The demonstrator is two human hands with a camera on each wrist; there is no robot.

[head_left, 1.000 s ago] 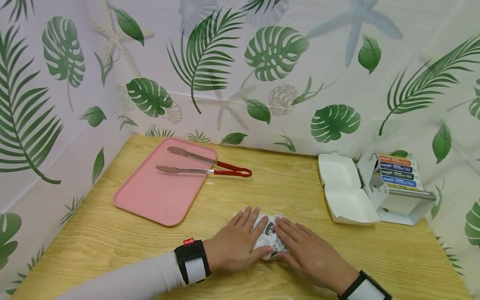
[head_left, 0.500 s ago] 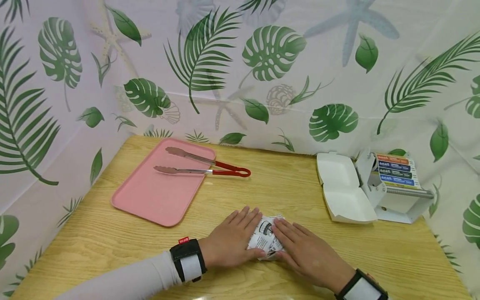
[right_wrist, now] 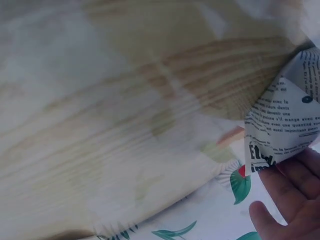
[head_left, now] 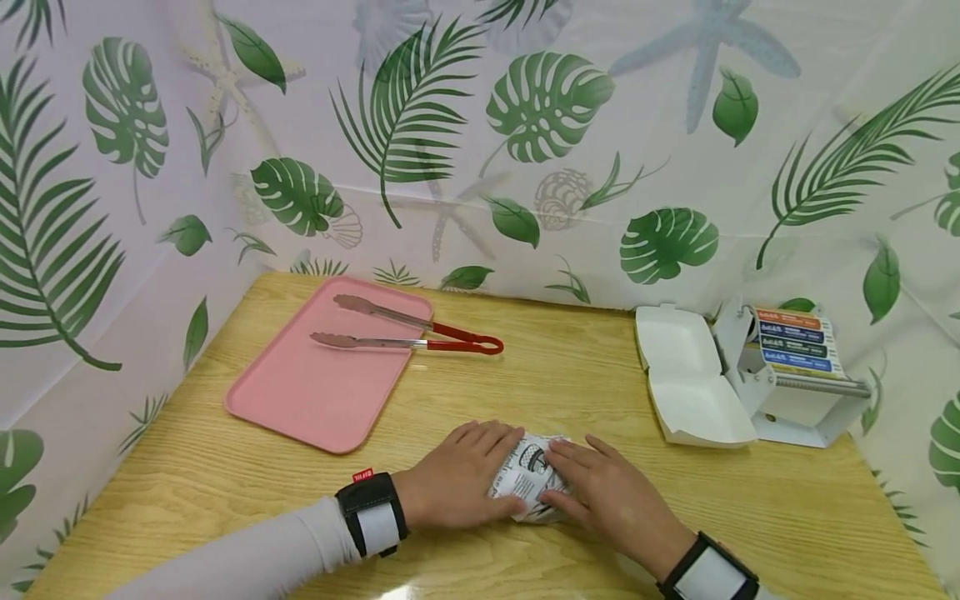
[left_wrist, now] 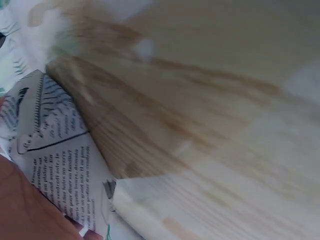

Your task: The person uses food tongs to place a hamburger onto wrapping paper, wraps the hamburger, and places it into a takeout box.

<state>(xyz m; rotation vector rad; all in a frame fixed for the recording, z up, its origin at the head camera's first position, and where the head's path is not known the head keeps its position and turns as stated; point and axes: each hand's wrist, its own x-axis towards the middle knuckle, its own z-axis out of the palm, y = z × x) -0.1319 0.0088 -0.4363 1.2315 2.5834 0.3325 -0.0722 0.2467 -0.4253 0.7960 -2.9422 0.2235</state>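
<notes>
A small parcel wrapped in white newsprint-patterned paper [head_left: 529, 477] lies on the wooden table at front centre, a dark drawing on its top. My left hand [head_left: 461, 477] holds its left side, fingers bent over the edge and thumb along the front. From the opposite side my right hand [head_left: 618, 502] holds it, thumb in front and fingers on the upper right edge, the little finger apart. Up close, the left wrist view shows folded printed paper [left_wrist: 55, 150] beside the hand. Fingers [right_wrist: 290, 187] lie against a pointed paper fold [right_wrist: 280, 120] in the right wrist view. The contents are hidden.
A pink tray [head_left: 300, 400] stands at the back left, with red-handled tongs [head_left: 450, 342] lying spread across its right edge. At the back right are an opened white clamshell box [head_left: 697, 408] and a white dispenser [head_left: 817, 417] with colourful printed strips. Leaf-patterned cloth [head_left: 555, 108] hangs behind.
Both hands have gone from lying flatter over the parcel's edges to bending round its sides. The left hand has drawn slightly left, and more of the printed top shows.
</notes>
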